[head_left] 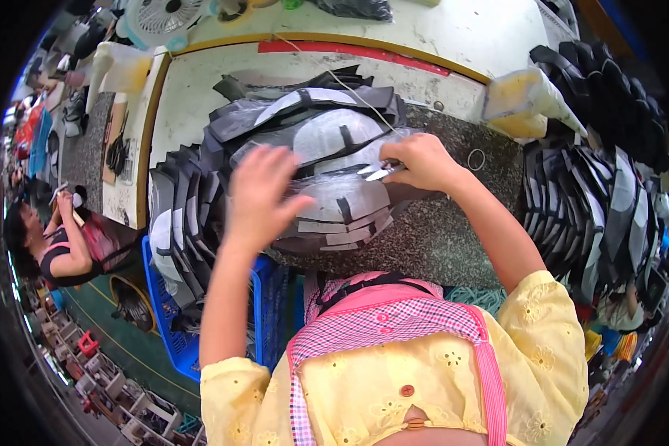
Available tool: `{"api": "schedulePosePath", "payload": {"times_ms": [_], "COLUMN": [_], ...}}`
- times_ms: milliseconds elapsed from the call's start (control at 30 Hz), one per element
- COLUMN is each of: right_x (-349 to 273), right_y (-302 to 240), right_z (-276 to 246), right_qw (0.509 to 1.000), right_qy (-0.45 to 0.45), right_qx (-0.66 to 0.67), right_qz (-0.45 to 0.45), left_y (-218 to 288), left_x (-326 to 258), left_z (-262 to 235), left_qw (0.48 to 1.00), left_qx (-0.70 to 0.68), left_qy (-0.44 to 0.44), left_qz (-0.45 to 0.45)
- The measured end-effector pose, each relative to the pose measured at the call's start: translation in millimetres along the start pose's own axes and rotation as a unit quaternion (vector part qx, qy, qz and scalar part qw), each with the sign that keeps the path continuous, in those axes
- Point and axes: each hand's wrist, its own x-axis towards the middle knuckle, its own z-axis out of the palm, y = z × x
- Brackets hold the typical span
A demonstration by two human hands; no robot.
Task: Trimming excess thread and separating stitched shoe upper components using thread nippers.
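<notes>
A bundle of dark grey and whitish cut pieces point(342, 197), partly under clear plastic film, lies on the worktable in front of me. My right hand point(422, 162) grips a small pair of metal snips point(379, 172) at the bundle's right side, their blades pointing left over the pieces. Blurred by motion, my left hand point(264, 197) hovers at the left part of the bundle, thumb and fingers apart and nothing seen in them. A thin pale cord point(342, 80) runs from the table's back edge down to the bundle near my right hand.
More stacked dark pieces stand at the left point(178, 215) and right point(591, 212). A blue plastic basket point(264, 305) sits below the table's left front. Plastic containers point(516, 104) with yellowish contents and a fan point(167, 15) stand farther back. Another person point(59, 241) works at far left.
</notes>
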Motion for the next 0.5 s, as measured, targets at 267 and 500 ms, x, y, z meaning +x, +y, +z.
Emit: {"api": "schedulePosePath", "payload": {"times_ms": [267, 500], "right_x": [-21, -21], "right_y": [-20, -14], "right_z": [-25, -39], "right_qw": [0.925, 0.841], "right_qy": [-0.211, -0.274], "right_qx": [0.304, 0.462], "right_qz": [-0.088, -0.06], "left_y": [34, 68], "left_x": [-21, -1], "left_z": [-10, -61], "left_qw": [0.98, 0.953], "left_qx": [-0.141, -0.154], "left_qy": [-0.138, -0.254], "left_qz": [-0.011, -0.054]}}
